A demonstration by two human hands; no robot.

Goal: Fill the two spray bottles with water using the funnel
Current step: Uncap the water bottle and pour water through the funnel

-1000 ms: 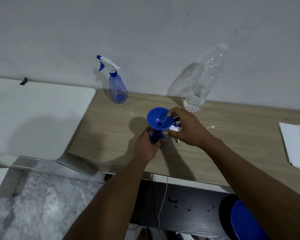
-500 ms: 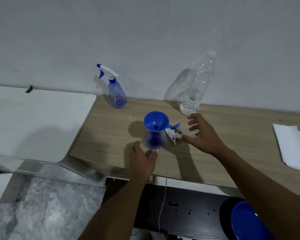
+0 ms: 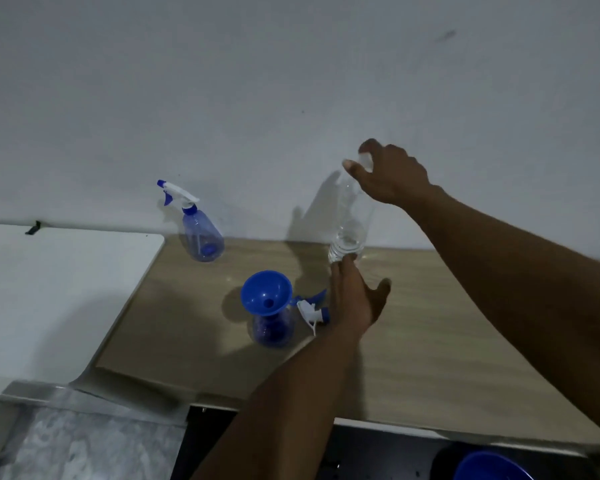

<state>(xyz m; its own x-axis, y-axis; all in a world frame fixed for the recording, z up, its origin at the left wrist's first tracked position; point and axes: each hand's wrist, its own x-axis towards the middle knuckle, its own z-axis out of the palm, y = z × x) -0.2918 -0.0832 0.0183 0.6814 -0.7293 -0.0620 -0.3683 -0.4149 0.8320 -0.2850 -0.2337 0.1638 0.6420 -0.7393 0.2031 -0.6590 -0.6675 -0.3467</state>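
Note:
A blue funnel [image 3: 266, 293] sits in the neck of an uncapped blue spray bottle [image 3: 273, 329] on the wooden table [image 3: 430, 358]. Its white and blue trigger head [image 3: 311, 311] lies beside it on the right. A second spray bottle [image 3: 201, 233], with its trigger head on, stands at the back by the wall. A clear water bottle [image 3: 352, 216] stands further right. My right hand [image 3: 390, 174] grips its cap at the top. My left hand [image 3: 355, 296] is open, fingertips touching the water bottle's base.
A white surface [image 3: 59, 292] adjoins the table on the left. A blue round object [image 3: 485, 467] sits below the table's front edge at the lower right. The grey wall [image 3: 291, 98] runs close behind the bottles.
Both hands left the funnel bottle and trigger head and went to the water bottle. My right hand rose to its cap; my left crossed over to its base. The view tilted upward.

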